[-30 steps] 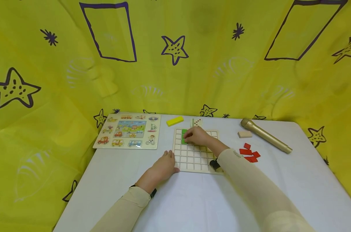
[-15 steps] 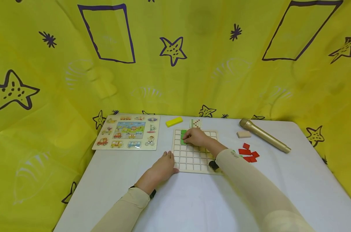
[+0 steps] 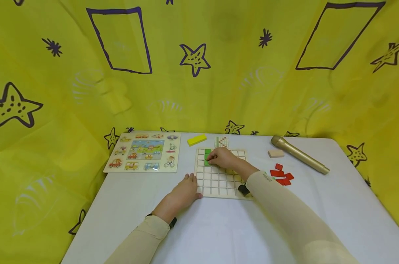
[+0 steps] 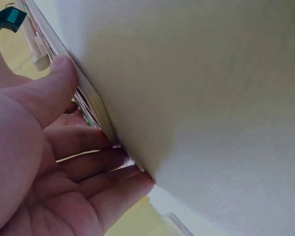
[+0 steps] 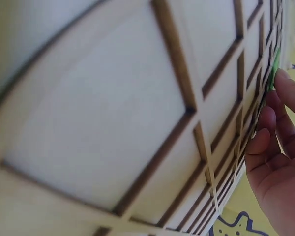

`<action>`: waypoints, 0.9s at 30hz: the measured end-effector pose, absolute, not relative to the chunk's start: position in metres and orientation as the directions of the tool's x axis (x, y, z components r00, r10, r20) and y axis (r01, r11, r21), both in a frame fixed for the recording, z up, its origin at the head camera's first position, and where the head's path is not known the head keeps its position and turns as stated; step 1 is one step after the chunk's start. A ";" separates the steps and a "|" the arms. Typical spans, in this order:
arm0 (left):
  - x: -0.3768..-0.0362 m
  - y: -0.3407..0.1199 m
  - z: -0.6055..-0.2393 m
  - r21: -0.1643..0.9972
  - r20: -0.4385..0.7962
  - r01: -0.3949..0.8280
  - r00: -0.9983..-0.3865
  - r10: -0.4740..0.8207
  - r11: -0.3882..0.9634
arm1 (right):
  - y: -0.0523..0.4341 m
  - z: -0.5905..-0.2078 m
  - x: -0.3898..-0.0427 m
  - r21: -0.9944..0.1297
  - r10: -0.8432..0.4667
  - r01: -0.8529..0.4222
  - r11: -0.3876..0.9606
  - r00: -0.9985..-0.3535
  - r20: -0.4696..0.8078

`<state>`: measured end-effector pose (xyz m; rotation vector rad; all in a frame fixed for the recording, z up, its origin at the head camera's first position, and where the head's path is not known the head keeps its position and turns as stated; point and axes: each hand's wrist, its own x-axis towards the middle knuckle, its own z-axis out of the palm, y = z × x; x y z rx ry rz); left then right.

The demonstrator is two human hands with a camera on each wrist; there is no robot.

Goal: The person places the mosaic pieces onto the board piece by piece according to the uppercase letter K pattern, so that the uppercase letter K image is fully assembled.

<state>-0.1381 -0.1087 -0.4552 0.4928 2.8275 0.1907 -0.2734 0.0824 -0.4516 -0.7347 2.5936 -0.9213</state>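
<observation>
In the head view a wooden grid board (image 3: 215, 183) lies mid-table, with green tiles (image 3: 207, 151) in its upper left squares. My left hand (image 3: 183, 192) rests at the board's near left corner. Its thumb touches the front edge and its fairly straight fingers lie along the left side, as the left wrist view confirms. Over the upper part of the board, my right hand (image 3: 223, 158) pinches a green tile (image 5: 275, 69) with the fingertips, against the grid. The right wrist view shows the other fingers curled near the board's surface. The hand and sleeve hide part of the grid.
Right of the board lie several red tiles (image 3: 278, 173), a small wooden block (image 3: 276, 154) and a gold microphone (image 3: 299, 154). Behind it are a patterned card (image 3: 221, 141) and a yellow block (image 3: 196, 140). A picture puzzle board (image 3: 121, 165) lies left, before a yellow curtain (image 3: 219, 91).
The head view has shifted slightly. Both hands keep nearly the same places, the left at the board's corner and the right at the green tiles.
</observation>
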 end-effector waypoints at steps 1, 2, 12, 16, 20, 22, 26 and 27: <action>-0.138 -0.109 -0.455 0.174 -0.237 0.314 -0.907 0.349 0.933 | 0.084 -0.451 -0.273 -0.657 -0.552 -0.362 0.661 -0.828 -0.098; -0.138 -0.109 -0.455 0.175 -0.238 0.313 -0.906 0.349 0.933 | 0.087 -0.451 -0.273 -0.661 -0.551 -0.362 0.657 -0.829 -0.094; -0.135 -0.108 -0.452 0.176 -0.243 0.302 -0.909 0.339 0.937 | 0.119 -0.438 -0.271 -0.682 -0.487 -0.302 0.666 -0.869 -0.091; -0.134 -0.107 -0.454 0.183 -0.241 0.299 -0.910 0.338 0.936 | 0.136 -0.434 -0.265 -0.684 -0.463 -0.280 0.674 -0.882 -0.095; -0.134 -0.106 -0.454 0.190 -0.236 0.298 -0.911 0.339 0.935 | 0.153 -0.433 -0.258 -0.685 -0.431 -0.246 0.686 -0.896 -0.109; -0.135 -0.106 -0.454 0.188 -0.239 0.299 -0.910 0.339 0.935 | 0.163 -0.435 -0.256 -0.683 -0.419 -0.234 0.691 -0.900 -0.116; -0.137 -0.107 -0.454 0.194 -0.247 0.291 -0.910 0.334 0.937 | 0.179 -0.438 -0.254 -0.676 -0.399 -0.209 0.707 -0.907 -0.137; -0.137 -0.107 -0.454 0.195 -0.250 0.290 -0.909 0.333 0.937 | 0.182 -0.439 -0.253 -0.668 -0.399 -0.211 0.713 -0.907 -0.139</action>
